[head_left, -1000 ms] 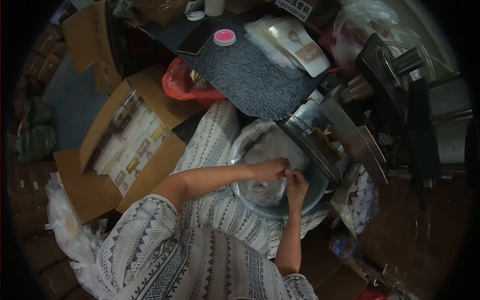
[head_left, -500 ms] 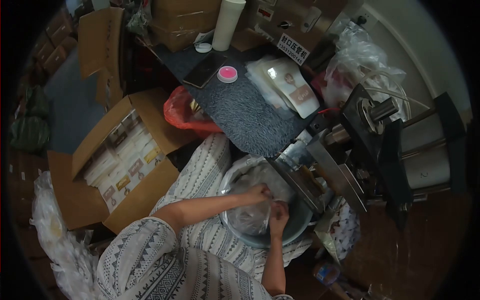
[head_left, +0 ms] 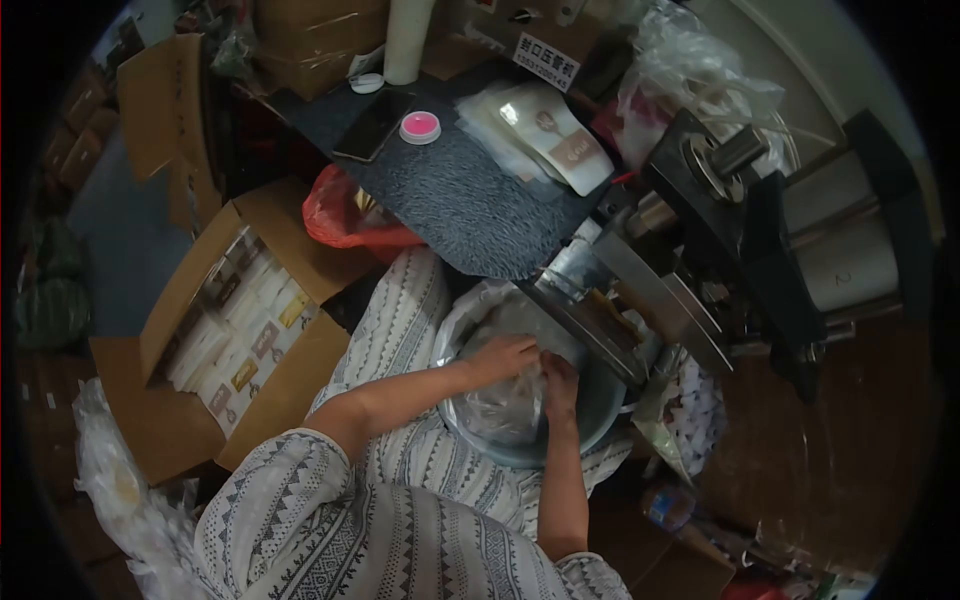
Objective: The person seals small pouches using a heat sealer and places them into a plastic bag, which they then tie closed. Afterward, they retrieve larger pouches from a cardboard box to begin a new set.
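An open cardboard box point(head_left: 215, 330) of packets, a pink lid point(head_left: 420, 127) and a phone point(head_left: 368, 127) on a grey mat point(head_left: 470, 200).

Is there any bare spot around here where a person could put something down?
The dark grey mat is bare in its middle and near end, between the pink lid and the sealing machine. The basin is crowded: both hands and a plastic bag fill it. The carton is packed full.

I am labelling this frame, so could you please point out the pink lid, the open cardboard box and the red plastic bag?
pink lid point(head_left: 420, 127), head view, centre of its top.
open cardboard box point(head_left: 287, 223), head view, its upper flap.
red plastic bag point(head_left: 332, 212), head view, its left bulge.
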The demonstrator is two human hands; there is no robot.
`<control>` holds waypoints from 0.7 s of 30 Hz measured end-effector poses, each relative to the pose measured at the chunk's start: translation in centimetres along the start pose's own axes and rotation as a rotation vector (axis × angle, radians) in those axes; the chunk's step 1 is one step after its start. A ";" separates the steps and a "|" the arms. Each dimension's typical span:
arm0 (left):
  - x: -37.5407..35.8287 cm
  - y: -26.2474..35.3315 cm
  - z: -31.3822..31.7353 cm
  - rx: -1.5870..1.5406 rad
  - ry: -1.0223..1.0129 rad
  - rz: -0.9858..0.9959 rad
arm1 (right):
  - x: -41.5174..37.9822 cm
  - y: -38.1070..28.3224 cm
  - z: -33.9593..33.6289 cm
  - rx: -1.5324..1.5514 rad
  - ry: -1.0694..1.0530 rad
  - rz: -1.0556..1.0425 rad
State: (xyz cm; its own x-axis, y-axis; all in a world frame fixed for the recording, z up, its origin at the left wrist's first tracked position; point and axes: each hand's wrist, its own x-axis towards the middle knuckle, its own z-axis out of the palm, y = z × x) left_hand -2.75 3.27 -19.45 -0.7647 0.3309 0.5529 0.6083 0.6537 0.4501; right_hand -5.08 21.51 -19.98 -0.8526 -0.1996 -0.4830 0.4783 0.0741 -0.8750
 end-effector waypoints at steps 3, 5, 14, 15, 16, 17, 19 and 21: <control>-2.4 1.6 -1.2 0.002 -0.264 -0.056 | 1.1 2.3 -0.9 -0.319 0.182 -0.208; -4.7 2.9 -0.8 -0.099 -0.262 -0.080 | 1.7 3.5 -2.4 -0.603 0.473 -0.134; -0.9 6.1 -6.4 -0.552 -0.260 -0.320 | -9.4 1.6 3.4 -0.971 0.107 -0.352; -0.6 5.4 -7.0 -0.567 -0.303 -0.360 | -10.9 0.9 3.6 -0.949 0.174 -0.332; -0.3 4.6 -7.8 -0.521 -0.124 -0.421 | -12.9 0.7 4.2 -0.691 0.236 -0.171; 0.4 3.1 -8.5 -0.482 0.061 -0.478 | -14.3 0.9 4.5 -0.428 0.298 -0.033; -1.2 -3.3 -8.1 -0.067 0.101 -0.601 | -16.6 2.9 5.7 -0.030 0.252 0.041; -5.2 -12.4 -5.2 0.020 0.001 -0.492 | -18.5 4.0 6.7 0.363 0.177 0.140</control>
State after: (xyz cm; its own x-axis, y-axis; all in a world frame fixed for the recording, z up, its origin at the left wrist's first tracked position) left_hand -5.18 -10.06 -24.29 -0.9602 -0.0213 0.2785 0.1705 0.7452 0.6447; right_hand 14.03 18.93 -14.33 -0.7819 -0.0387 -0.6222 0.6082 -0.2662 -0.7478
